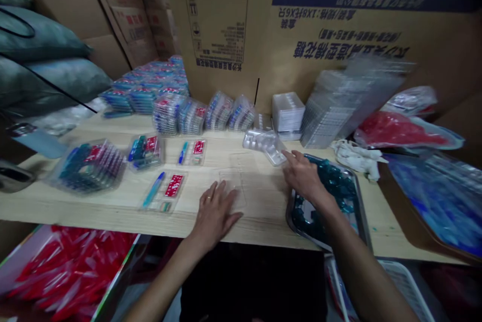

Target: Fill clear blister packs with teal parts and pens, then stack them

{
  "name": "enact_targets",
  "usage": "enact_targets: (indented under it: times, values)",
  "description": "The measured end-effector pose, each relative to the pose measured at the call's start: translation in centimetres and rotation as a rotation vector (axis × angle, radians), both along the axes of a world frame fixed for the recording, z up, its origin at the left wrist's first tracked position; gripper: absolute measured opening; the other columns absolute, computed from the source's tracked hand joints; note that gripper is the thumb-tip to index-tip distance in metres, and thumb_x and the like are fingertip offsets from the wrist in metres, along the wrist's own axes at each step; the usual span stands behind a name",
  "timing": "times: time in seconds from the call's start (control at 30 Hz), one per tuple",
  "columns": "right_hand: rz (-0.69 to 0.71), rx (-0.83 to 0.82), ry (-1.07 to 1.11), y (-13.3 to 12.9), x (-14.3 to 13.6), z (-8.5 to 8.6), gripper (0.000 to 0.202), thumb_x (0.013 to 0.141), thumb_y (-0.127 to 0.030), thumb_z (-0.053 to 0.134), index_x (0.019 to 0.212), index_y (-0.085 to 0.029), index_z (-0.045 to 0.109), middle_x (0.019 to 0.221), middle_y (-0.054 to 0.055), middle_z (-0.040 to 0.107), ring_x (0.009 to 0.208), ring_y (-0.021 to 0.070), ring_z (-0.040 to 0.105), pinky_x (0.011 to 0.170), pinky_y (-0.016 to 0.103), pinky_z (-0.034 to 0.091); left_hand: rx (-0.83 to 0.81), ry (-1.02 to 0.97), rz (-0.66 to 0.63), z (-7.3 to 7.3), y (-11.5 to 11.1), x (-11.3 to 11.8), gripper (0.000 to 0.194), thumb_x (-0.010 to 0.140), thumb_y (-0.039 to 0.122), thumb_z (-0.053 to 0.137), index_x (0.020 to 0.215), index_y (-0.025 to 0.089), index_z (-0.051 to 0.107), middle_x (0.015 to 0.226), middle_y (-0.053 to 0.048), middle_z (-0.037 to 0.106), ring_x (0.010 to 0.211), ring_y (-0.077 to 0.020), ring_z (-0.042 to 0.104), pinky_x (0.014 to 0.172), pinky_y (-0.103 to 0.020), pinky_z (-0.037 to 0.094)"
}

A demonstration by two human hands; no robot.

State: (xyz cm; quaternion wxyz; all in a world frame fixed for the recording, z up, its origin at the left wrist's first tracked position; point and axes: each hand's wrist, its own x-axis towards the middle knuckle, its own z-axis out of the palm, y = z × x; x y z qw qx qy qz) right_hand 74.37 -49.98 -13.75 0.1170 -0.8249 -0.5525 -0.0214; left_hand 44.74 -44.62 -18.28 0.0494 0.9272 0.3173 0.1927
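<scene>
My left hand rests on the table with its fingers spread, over the near edge of a thin clear plastic case. It is open and blurred slightly by motion. My right hand reaches across the left edge of a metal tray holding dark teal pieces. Its fingers are stretched out, with the tips at the end of a clear moulded insert; I cannot tell whether they touch it. To the left lie flat clear packs with a blue pen-like item and a red piece.
Several filled packs stand in rows along the back. Stacks of clear plastic cases stand against a large cardboard box. A white cloth glove and a box of blue items are rightward. Red packets fill a box below left.
</scene>
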Motion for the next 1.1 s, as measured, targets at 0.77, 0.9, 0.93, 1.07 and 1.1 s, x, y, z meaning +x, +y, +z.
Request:
enact_targets:
  times: [0.77, 0.9, 0.93, 1.07, 1.1]
  values:
    - [0.314, -0.009, -0.060, 5.0, -11.9, -0.6, 0.033, 0.086, -0.011, 0.044, 0.117, -0.009, 0.054, 0.130, 0.025, 0.049, 0.116, 0.0350, 0.044, 0.095, 0.048, 0.034, -0.320, -0.752, 0.538, 2.3, 5.0, -1.4, 0.056, 0.089, 0.020, 0.042, 0.145, 0.018, 0.032, 0.120, -0.013, 0.059, 0.096, -0.0187, 0.069, 0.082, -0.034, 0.059]
    - [0.359, 0.013, -0.080, 7.4, -11.3, 0.0, 0.043, 0.081, -0.013, 0.053, 0.124, -0.009, 0.052, 0.138, 0.025, 0.044, 0.126, 0.0375, 0.038, 0.101, 0.050, 0.031, -0.066, -0.501, 0.627, -0.6, 2.5, -2.0, 0.055, 0.090, 0.029, 0.052, 0.140, 0.012, 0.039, 0.142, -0.024, 0.044, 0.137, -0.0347, 0.042, 0.107, -0.053, 0.042]
    - [0.414, -0.011, -0.068, 8.1, -11.2, 0.0, 0.049, 0.080, -0.015, 0.055, 0.129, -0.009, 0.049, 0.142, 0.024, 0.041, 0.132, 0.0381, 0.034, 0.104, 0.050, 0.028, 0.016, -0.415, 0.580, -1.0, 1.8, -2.0, 0.054, 0.090, 0.030, 0.053, 0.140, 0.012, 0.041, 0.147, -0.025, 0.038, 0.143, -0.0375, 0.031, 0.110, -0.057, 0.037]
    - [0.575, -0.193, 0.027, 11.7, -11.0, 0.0, 0.064, 0.080, -0.022, 0.059, 0.141, -0.014, 0.041, 0.151, 0.021, 0.034, 0.139, 0.0373, 0.029, 0.107, 0.051, 0.026, 0.135, -0.024, 0.151, -1.6, -0.9, -2.0, 0.041, 0.091, 0.036, 0.057, 0.130, 0.021, 0.056, 0.150, -0.017, 0.044, 0.143, -0.0385, 0.032, 0.108, -0.059, 0.037]
    - [0.584, -0.215, 0.023, 12.6, -10.9, 0.0, 0.063, 0.080, -0.021, 0.058, 0.141, -0.015, 0.042, 0.152, 0.020, 0.034, 0.139, 0.0361, 0.030, 0.107, 0.050, 0.026, 0.130, 0.053, 0.076, -1.7, -1.5, -2.2, 0.038, 0.092, 0.036, 0.058, 0.127, 0.022, 0.059, 0.147, -0.015, 0.048, 0.138, -0.0367, 0.040, 0.105, -0.056, 0.041]
